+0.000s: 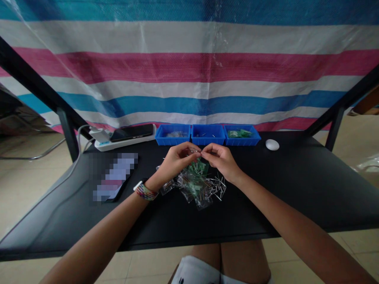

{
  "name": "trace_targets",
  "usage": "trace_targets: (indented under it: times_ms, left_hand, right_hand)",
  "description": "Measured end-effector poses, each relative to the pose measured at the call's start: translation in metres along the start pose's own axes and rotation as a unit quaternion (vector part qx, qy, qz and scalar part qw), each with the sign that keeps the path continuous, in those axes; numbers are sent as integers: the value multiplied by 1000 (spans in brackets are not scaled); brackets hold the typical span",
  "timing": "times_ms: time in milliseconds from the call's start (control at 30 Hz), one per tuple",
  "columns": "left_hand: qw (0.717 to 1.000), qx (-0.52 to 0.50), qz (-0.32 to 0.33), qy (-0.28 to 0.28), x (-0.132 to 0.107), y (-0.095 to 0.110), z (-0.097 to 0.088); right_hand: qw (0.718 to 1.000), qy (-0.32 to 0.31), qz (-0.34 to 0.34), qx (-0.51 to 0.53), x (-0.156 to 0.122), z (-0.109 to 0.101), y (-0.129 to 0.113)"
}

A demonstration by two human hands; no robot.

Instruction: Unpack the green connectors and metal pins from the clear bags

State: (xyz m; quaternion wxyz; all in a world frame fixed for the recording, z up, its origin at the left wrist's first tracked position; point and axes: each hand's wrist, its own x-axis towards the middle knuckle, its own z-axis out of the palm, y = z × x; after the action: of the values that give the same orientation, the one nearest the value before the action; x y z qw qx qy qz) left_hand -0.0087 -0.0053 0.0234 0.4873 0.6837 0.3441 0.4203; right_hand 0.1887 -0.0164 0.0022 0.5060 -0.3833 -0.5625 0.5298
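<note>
My left hand [177,159] is closed, with thumb and fingers pinching a small clear plastic bag [194,150], mostly hidden by the fingers. The fingertips of my right hand [221,159] are pinched together and meet those of the left; what they grip is too small to make out. Under both hands lies a pile of small clear bags [204,202] and green bags [197,169], some with thin pieces inside. Loose thin metal pins [218,186] are scattered at the pile's right side.
Behind the hands stand three blue bins: the left bin [173,141] holds clear bags, the middle bin [207,141] a few pins, the right bin [242,141] green bags. A white mouse [272,144], a power strip [103,146] with a dark phone [132,132], and a blurred phone [116,177] lie on the black table [296,185].
</note>
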Motion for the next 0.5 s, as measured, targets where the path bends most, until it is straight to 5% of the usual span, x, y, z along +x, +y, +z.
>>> trace_targets:
  times_ms: [500]
  left_hand:
    - [997, 50, 50, 34, -3, -4, 0]
  right_hand:
    - [999, 39, -13, 7, -1, -3, -3]
